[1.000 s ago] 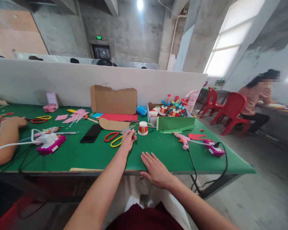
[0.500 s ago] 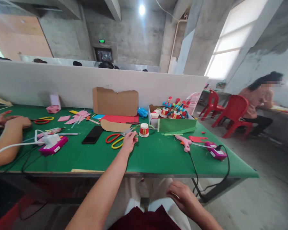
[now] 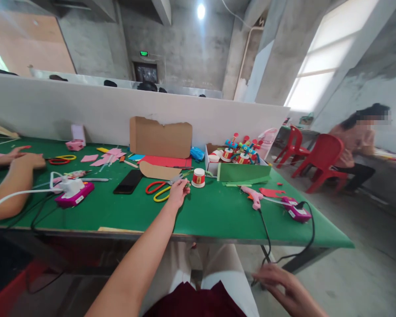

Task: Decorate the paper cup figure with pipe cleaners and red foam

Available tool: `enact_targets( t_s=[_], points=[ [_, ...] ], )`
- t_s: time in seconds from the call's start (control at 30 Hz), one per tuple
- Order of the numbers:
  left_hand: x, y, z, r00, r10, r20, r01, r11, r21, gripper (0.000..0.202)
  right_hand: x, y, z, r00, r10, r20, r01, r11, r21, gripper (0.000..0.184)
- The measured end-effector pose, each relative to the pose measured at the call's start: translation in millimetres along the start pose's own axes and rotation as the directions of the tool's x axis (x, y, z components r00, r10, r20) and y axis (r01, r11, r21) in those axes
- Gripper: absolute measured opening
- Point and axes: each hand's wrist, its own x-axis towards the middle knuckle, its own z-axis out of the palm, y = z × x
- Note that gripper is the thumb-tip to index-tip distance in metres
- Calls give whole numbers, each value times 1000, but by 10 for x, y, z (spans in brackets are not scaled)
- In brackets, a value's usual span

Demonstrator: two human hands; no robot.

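My left hand (image 3: 178, 193) reaches across the green table (image 3: 218, 215) and pinches a green pipe cleaner (image 3: 185, 175) right beside the blades of red and yellow scissors (image 3: 158, 190). A small red and white paper cup (image 3: 198, 177) stands just right of that hand. My right hand (image 3: 285, 288) hangs low below the table edge near a black cable (image 3: 267, 242), blurred, fingers loosely spread, holding nothing.
A black phone (image 3: 128, 182), a cardboard sheet (image 3: 160, 137), a box of finished cup figures (image 3: 239, 165), a pink glue gun (image 3: 253, 196) and a magenta power strip (image 3: 295, 208) lie on the table. Another person's arms (image 3: 9, 185) rest at left. A seated person (image 3: 356, 141) and red chairs (image 3: 320, 158) are at right.
My right hand has slid off the table's front edge and dropped down to the right, below the table. My left hand has stayed at the scissors.
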Motion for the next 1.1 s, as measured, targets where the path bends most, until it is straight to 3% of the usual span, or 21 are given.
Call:
enact_targets(
  t_s=[0.07,0.13,0.23,0.27,0.33,0.4,0.47,0.57,0.63,0.77,0.9,1.1],
  points=[
    [6,-3,-8,1000,-6,3,6,1000,3,27,453,-465,-205,982,-175,-72,182,976,116,29],
    [10,-7,-14,1000,-6,6,6,1000,4,28,980,-798,-253,946,-264,-188,305,922,239,28],
    [13,-16,-18,1000,7,5,-7,1000,7,30,1852,-1056,-71,936,-45,-348,236,815,529,35],
    [14,-19,-18,1000,13,1,-13,1000,9,31,2133,-1100,26,940,5,-341,214,771,600,32],
    [18,-23,-15,1000,21,-14,-21,1000,15,33,2610,-1150,230,908,149,-392,166,731,662,28],
    [23,-28,-10,999,28,-36,-27,999,23,35,2913,-1167,416,855,254,-452,123,748,652,24],
    [27,-35,-3,998,40,-52,-38,999,33,36,3030,-1154,565,853,223,-472,130,786,605,19],
    [34,-50,10,996,62,-62,-59,997,52,37,3000,-1097,698,898,18,-440,218,850,479,19],
    [41,-58,15,994,76,-73,-72,996,57,36,2965,-1051,729,916,-53,-398,237,871,431,19],
    [57,-69,13,991,93,-92,-90,995,36,36,2992,-998,727,952,23,-305,128,874,468,20],
    [72,-95,1,988,125,-88,-123,992,33,39,3014,-1026,723,960,-4,-279,150,850,505,15],
    [91,-167,-33,978,206,-16,-201,965,170,41,2966,-1090,721,919,27,-394,165,879,447,18]
  ],
)
